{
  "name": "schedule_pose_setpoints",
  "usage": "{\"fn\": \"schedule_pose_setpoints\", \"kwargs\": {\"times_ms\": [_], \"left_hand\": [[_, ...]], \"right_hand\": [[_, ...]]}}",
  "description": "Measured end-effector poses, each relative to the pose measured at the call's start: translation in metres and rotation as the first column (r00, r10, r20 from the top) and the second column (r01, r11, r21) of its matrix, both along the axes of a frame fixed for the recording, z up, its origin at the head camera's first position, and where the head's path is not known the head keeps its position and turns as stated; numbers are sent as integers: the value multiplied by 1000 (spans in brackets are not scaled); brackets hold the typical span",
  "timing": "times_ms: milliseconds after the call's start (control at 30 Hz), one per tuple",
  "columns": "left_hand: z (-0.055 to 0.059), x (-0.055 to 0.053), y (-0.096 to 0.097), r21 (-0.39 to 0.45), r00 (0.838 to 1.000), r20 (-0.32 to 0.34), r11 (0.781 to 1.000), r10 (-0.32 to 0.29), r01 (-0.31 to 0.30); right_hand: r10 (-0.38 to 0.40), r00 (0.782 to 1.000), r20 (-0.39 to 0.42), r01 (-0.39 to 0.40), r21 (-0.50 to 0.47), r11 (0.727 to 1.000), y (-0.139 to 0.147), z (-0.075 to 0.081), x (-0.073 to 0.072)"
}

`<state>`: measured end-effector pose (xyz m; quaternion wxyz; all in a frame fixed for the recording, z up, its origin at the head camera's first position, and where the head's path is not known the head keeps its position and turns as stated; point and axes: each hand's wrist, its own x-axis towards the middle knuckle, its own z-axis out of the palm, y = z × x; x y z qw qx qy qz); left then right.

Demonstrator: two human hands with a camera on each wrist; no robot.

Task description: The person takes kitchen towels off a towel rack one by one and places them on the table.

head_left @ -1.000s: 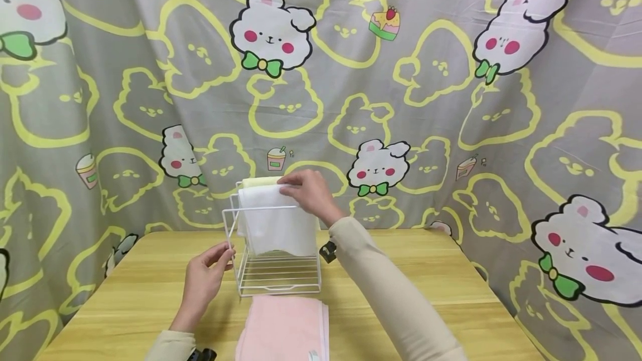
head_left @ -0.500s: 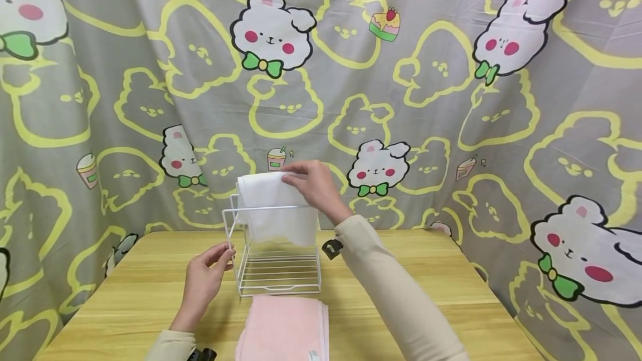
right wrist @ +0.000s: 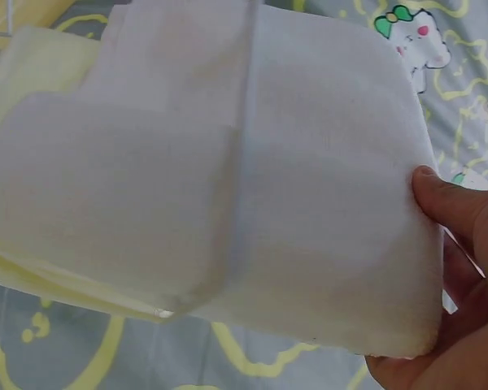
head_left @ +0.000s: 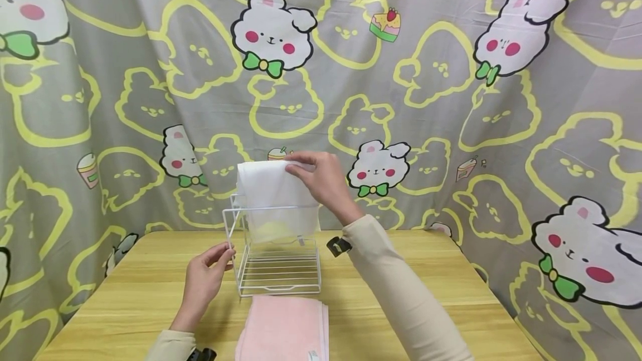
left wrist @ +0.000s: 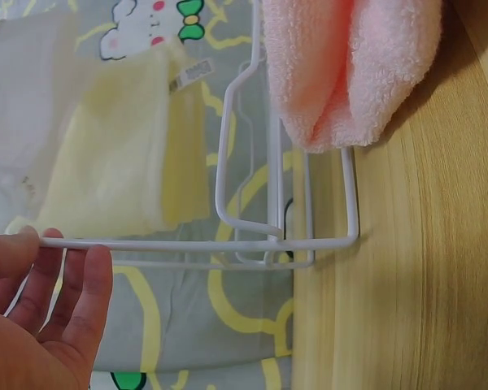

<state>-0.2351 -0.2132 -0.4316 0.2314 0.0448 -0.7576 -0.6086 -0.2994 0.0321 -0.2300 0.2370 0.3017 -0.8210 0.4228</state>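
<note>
My left hand (head_left: 203, 283) pinches the left upright of a white wire rack (head_left: 258, 208) between thumb and fingers. With the right hand (head_left: 323, 183) I pinch the top folded edge of a white cloth (head_left: 273, 188), which hangs folded in the upper part of the rack, behind its front bar. Behind it is a yellow cloth with a small printed tag, mostly covered in the head view; the left wrist view shows this yellow cloth (left wrist: 118, 150) more fully. A folded pink towel (head_left: 283, 327) lies on the table in front of the rack.
The rack stands on a wood-grain table (head_left: 411, 283). A grey curtain (head_left: 426, 116) with yellow outlines and white cartoon animals hangs behind and at both sides. Dark straps show at both wrists.
My right hand has risen and moved slightly right, drawing the white cloth upward. The cloth now covers the yellow top edge in the head view. The left hand and rack stay put.
</note>
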Motion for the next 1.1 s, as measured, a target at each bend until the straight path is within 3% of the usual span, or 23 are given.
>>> {"fn": "schedule_pose_setpoints", "kwargs": {"times_ms": [600, 1100], "left_hand": [[-3, -1, -2, -18, 1000, -18, 1000, -2, 2], [-5, -1, -1, -18, 1000, -31, 1000, 4, -5]], "right_hand": [[41, 994, -99, -49, -77, 996, 21, 28, 39], [31, 975, -219, -61, -133, 989, 42, 23, 63]]}}
